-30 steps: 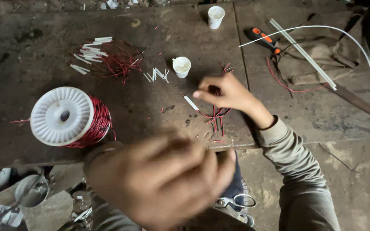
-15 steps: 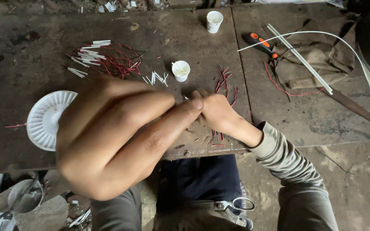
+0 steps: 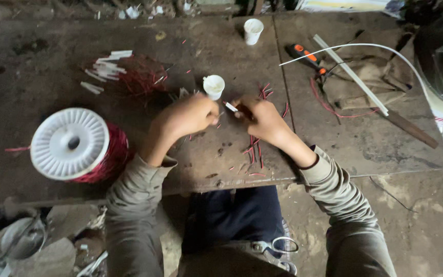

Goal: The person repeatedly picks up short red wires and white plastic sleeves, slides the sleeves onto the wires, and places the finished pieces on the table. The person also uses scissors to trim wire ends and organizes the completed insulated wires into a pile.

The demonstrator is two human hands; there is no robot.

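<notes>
White cup (image 3: 214, 86) beside red spool (image 3: 78, 145)

- Long grey-olive sleeves (image 3: 129, 205), creased, cuffs at the wrists.
- Dark navy trousers (image 3: 237, 215) over the lap.
- Left hand (image 3: 185, 120) and right hand (image 3: 262, 118) bare, ungloved.

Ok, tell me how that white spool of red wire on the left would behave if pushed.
The spool of red wire lies on its flat flange, so it would probably slide on the table, not roll. Wound full, it is likely heavy for its size. Tipped onto its round rim, it could roll away.
</notes>
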